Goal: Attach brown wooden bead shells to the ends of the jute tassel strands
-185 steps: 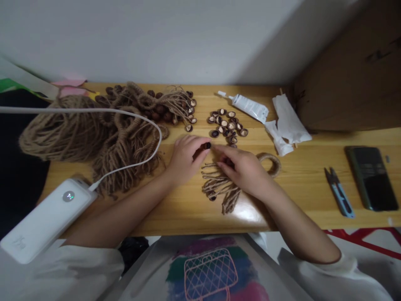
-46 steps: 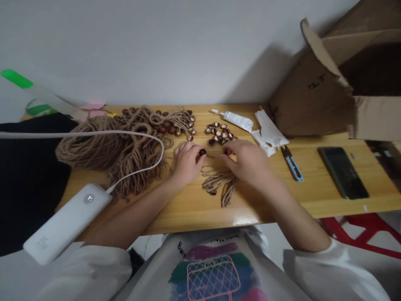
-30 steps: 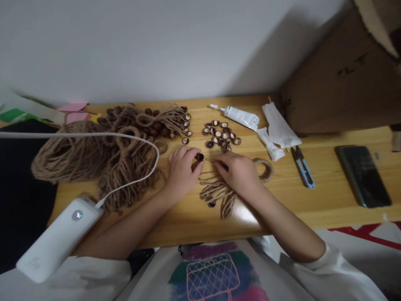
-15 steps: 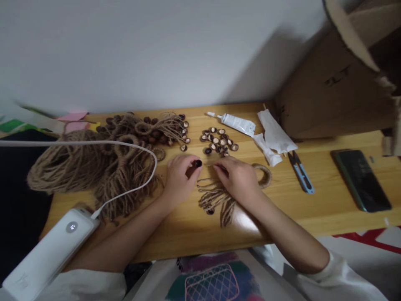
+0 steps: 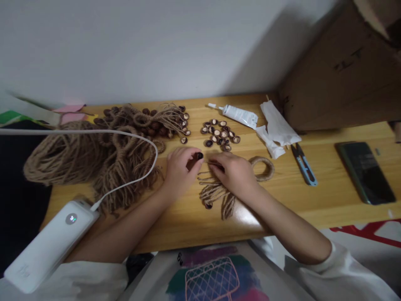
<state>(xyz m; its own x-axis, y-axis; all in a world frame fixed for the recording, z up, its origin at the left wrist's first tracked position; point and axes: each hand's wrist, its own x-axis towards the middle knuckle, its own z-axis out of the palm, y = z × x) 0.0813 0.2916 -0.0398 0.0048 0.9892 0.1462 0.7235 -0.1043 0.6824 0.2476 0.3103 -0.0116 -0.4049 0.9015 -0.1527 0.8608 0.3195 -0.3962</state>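
Note:
My left hand [image 5: 180, 171] pinches a small dark nut shell [image 5: 199, 156] between thumb and fingers over the wooden table [image 5: 313, 200]. My right hand [image 5: 233, 173] is closed, its fingertips pinching a jute strand [image 5: 209, 163] that points at the shell. Under that hand lies a jute ring with a tassel fringe [image 5: 219, 194]; its ring [image 5: 262, 168] shows to the right, and one shell [image 5: 208, 205] hangs on the fringe. A cluster of several loose shell halves [image 5: 220, 135] lies just beyond my hands.
A big heap of jute twine and finished tassels [image 5: 103, 146] fills the left. A white power bank [image 5: 46, 246] with its cable [image 5: 131, 136] sits at front left. Glue tube [image 5: 238, 116], white wrappers [image 5: 277, 129], thread snips [image 5: 303, 165], phone [image 5: 365, 171] and a cardboard box [image 5: 341, 75] lie to the right.
My hands have stayed together at the shell and strand; only the view has swayed. Over the last seconds the snips moved from front right up beside the wrappers.

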